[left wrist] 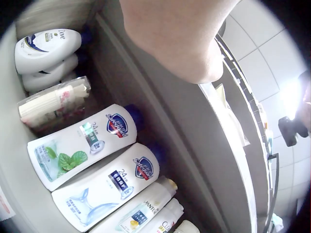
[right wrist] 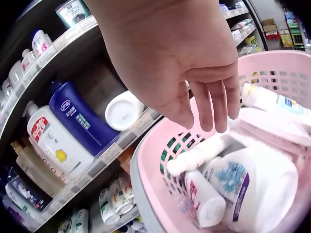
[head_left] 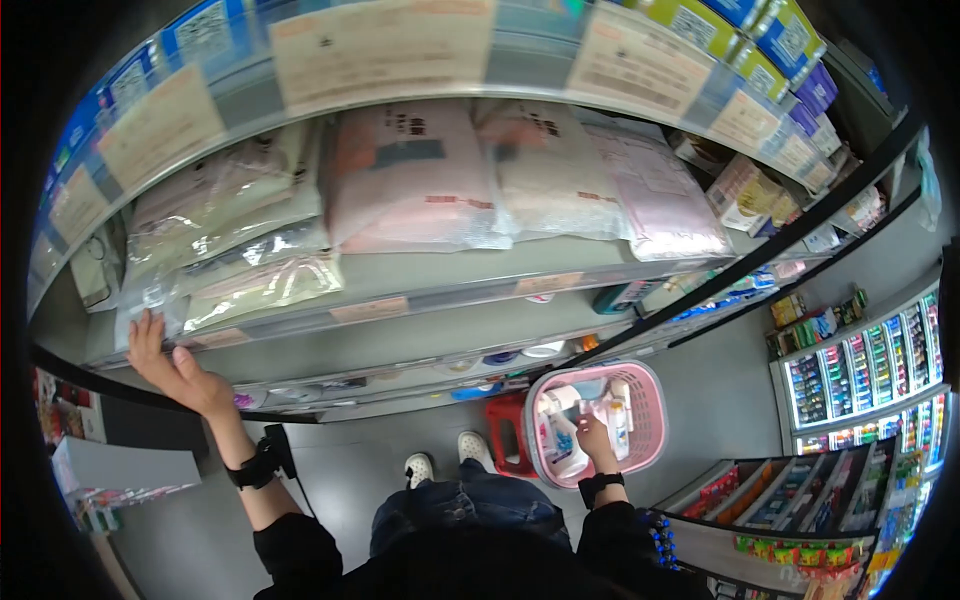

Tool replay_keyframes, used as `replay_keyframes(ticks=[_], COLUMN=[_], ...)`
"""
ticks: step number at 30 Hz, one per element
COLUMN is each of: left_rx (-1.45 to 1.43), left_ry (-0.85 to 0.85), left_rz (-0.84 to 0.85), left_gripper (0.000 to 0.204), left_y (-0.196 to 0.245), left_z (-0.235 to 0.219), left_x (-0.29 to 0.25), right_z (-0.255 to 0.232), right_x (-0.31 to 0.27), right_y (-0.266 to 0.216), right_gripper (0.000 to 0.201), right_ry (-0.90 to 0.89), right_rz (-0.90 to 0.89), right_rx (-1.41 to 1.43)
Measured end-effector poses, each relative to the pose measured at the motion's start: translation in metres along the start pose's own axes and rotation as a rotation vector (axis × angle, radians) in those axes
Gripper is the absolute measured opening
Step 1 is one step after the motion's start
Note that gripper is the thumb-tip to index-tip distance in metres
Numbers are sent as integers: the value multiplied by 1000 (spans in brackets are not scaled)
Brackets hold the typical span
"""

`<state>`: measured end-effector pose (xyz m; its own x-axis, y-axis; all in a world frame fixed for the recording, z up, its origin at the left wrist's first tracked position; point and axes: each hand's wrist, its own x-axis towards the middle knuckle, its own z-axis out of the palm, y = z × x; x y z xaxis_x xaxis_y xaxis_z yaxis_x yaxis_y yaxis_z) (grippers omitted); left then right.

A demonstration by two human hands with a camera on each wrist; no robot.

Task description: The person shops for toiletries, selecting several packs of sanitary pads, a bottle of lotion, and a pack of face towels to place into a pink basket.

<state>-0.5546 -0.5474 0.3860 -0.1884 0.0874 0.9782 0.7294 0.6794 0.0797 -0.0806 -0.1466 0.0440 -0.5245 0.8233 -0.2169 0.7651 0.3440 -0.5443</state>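
The right hand (head_left: 597, 440) hangs with fingers (right wrist: 214, 107) relaxed and loosely together, holding nothing, just above the bottles in the pink shopping basket (head_left: 650, 395), which sits on a red stool (head_left: 505, 430). Farther up, the left hand (head_left: 170, 365) reaches flat, fingers straight, touching a clear plastic-wrapped package (head_left: 150, 295) at the shelf edge (head_left: 400, 305).

left hand (left wrist: 180, 39): top centre of frame, palm side near lens, fingers out of view | shelf edge (left wrist: 160, 131): runs diagonally from top centre to lower right | white bottles (left wrist: 82, 145): lying side by side, left and lower left | Dove bottle (left wrist: 46, 48): upper left | ceiling tiles (left wrist: 262, 63): upper right
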Motion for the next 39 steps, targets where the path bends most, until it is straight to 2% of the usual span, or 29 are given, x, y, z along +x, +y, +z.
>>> replay_keyframes(ticks=[2,5,6,9,11,12,13,14,15,18,22,24,25,27,30,33,37,39], left_rx=[-4,-25,-24,-35,-90,-159,-279,-348,-340,-276,-241,-286,-295,-211,-176,-189,-284,-287], left_ry=[-17,-34,-34,57,211,170,-9,-266,-447,-513,-599,-712,-711,-818,-835,-875,-818,-449], left_rz=[-36,-70,-62,-212,-156,-86,-59,41,21,-45,-110,-90,-79,-52,-87,-90,-28,44], left_gripper=[43,43,43,40,36,31,22,16,19,25,36,38,38,36,32,34,39,41], left_y=[4,12,21,50,69,64,73,80,105,147,141,131,125,117,115,107,103,112], left_z=[-2,-4,-4,-4,-1,-2,-7,-6,-2,19,53,70,76,87,94,98,90,79], left_x=[0,3,5,0,-26,-55,-77,-86,-80,-57,-49,-48,-51,-54,-49,-51,-55,-55], right_z=[14,21,24,43,52,56,58,60,63,54,64,62,60,57,59,65,72,76], right_x=[-14,-34,-40,-54,-64,-68,-72,-76,-80,-96,-112,-125,-132,-144,-158,-165,-166,-167], right_y=[-13,-35,-41,-28,-24,-21,-18,-15,-13,-22,-12,-20,-21,-22,-19,-16,-16,-17], right_gripper=[25,25,24,28,29,29,32,34,35,34,32,27,27,25,26,28,30,30], right_ry=[-26,-195,-213,-255,-259,-254,-245,-236,-230,-201,-84,-37,-29,22,68,127,210,236], right_rz=[-67,27,-10,-21,31,36,56,76,68,98,53,133,142,179,225,199,178,175], right_rx=[-4,-12,-33,-18,35,45,25,4,22,103,57,-125,-116,-193,-72,-57,-41,-38])
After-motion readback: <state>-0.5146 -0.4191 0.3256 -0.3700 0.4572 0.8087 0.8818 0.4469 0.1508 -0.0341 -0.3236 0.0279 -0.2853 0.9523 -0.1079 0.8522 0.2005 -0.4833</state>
